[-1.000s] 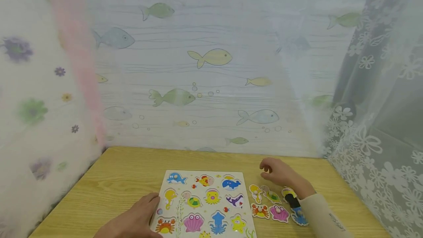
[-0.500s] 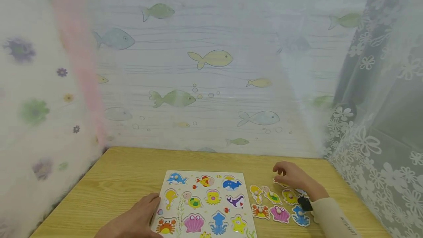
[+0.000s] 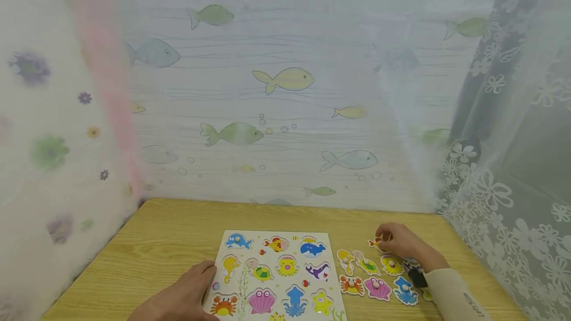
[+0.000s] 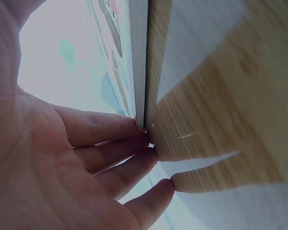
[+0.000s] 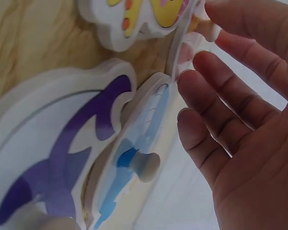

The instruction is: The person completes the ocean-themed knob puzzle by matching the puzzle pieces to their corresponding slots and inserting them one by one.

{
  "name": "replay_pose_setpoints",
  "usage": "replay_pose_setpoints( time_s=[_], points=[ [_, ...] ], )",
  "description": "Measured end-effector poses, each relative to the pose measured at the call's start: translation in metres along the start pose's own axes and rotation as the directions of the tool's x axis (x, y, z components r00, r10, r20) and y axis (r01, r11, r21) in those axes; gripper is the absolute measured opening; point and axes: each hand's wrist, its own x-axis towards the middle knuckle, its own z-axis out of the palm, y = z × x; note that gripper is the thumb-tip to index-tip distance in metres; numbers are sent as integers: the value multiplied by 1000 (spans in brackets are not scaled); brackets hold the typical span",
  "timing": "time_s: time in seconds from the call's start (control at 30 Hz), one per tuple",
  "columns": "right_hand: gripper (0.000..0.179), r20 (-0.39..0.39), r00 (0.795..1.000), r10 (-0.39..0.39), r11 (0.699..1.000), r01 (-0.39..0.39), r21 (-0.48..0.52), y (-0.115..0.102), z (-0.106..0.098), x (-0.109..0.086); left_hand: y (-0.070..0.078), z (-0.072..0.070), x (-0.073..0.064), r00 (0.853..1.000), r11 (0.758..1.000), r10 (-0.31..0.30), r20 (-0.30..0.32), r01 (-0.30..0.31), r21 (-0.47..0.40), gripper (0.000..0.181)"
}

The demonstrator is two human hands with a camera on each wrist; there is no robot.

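Note:
My left hand (image 3: 178, 294) rests at the left edge of a wooden sea-animal puzzle board (image 3: 281, 280). In the left wrist view its fairly straight fingertips touch the board's side (image 4: 139, 72) and the table. My right hand (image 3: 403, 241) is over a red and yellow fish piece (image 3: 374, 244) right of the board. In the right wrist view its thumb and index finger pinch the knob of the fish piece (image 5: 185, 50); the other fingers are loosely bent. Beside that hand lie a purple whale piece (image 5: 57, 158) and a blue piece (image 5: 139, 143) with a knob.
Loose knobbed pieces lie right of the board: seahorse (image 3: 345, 261), turtle (image 3: 367, 263), octopus (image 3: 391, 265), crab (image 3: 351, 285), shell (image 3: 377, 289) and squid (image 3: 405, 291). A blue dolphin piece (image 3: 238, 240) sits in the board. Patterned curtains (image 3: 285, 137) hang behind the table.
My right hand has moved right, across the loose pieces, and then down onto the fish piece, taking its knob. The left hand has stayed at the board.

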Motion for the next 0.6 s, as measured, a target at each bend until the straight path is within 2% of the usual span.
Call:
replay_pose_setpoints(
  time_s=[0.23,0.5,0.6],
  points=[
    [10,4,999,-31,999,31,-4,0,0,-1,-2,2,1,999,998,41,-23,-40,44,111],
    [8,14,998,-55,998,55,-8,0,1,0,-2,2,0,1000,1000,15,-4,-15,16,118],
    [8,12,999,-53,999,53,-7,0,2,0,-3,3,0,1000,999,24,-11,-24,22,117]
  ],
)
